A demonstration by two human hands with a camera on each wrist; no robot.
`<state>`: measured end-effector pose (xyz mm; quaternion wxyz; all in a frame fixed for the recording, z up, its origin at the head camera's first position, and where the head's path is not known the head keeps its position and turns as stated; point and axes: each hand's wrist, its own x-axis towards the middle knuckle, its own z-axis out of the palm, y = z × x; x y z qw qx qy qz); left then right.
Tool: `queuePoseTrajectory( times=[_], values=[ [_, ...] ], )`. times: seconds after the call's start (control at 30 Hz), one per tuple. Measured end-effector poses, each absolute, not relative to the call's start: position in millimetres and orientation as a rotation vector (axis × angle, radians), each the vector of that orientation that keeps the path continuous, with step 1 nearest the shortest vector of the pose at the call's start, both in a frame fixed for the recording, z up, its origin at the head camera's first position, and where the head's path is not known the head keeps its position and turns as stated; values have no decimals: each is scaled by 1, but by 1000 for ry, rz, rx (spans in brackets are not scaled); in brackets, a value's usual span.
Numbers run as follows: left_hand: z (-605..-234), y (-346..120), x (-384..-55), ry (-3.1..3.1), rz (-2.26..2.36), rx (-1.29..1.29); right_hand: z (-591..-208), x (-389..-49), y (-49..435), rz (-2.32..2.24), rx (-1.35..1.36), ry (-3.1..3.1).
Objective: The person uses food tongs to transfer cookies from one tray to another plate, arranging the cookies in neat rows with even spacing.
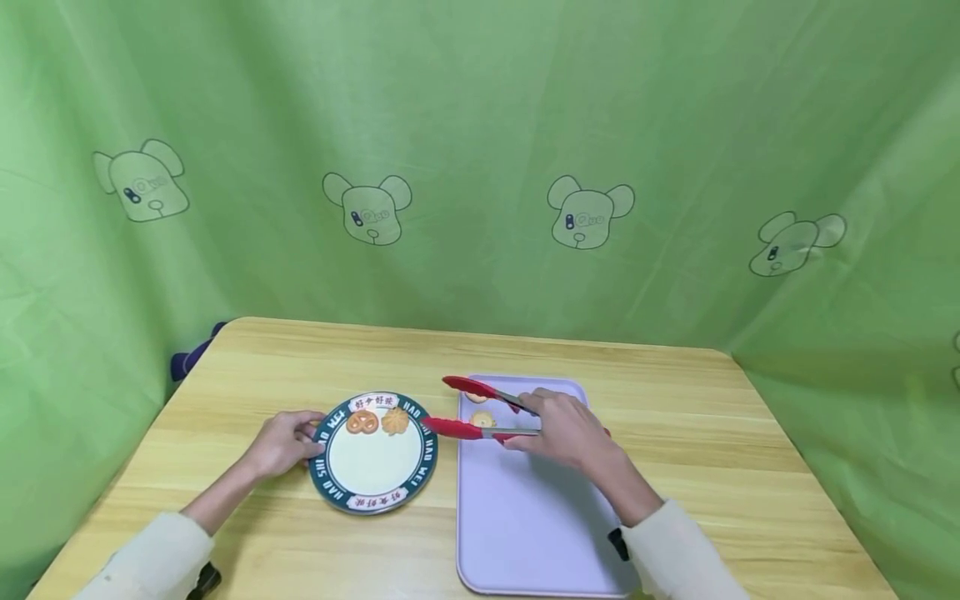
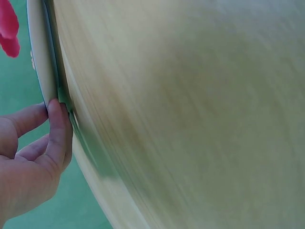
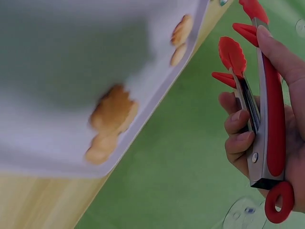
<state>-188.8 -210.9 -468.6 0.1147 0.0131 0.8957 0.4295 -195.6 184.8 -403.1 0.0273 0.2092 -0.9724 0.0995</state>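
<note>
My left hand (image 1: 281, 443) pinches the left rim of a round plate (image 1: 372, 502) with a dark green lettered border, thumb on one side and fingers on the other in the left wrist view. On the plate's white middle lie a pretzel-shaped cookie (image 1: 362, 422) and a ridged round cookie (image 1: 395, 421). My right hand (image 1: 562, 427) grips metal tongs with red tips (image 1: 453, 428), their arms spread apart with nothing between them. The tongs reach over the left side of a lilac tray (image 1: 525, 517) toward the plate. Several cookies (image 3: 114, 109) lie along the tray's edge.
Plate and tray stand side by side on a light wooden table (image 1: 697, 450), a narrow strip of wood between them. A green curtain (image 1: 480, 283) with bear-head drawings hangs behind and at both sides. Something dark purple (image 1: 191, 360) shows beyond the table's back left corner.
</note>
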Motion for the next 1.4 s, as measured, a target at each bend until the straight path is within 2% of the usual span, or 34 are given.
queuePoseTrajectory(
  times=[0.53,1.4],
  values=[
    [-469,-211,-188,2623,1264,43,-419,-180,237,344,540,-3055],
    [-468,-211,-189,2627,1259,48,-418,-181,237,293,650,-2895]
  ],
)
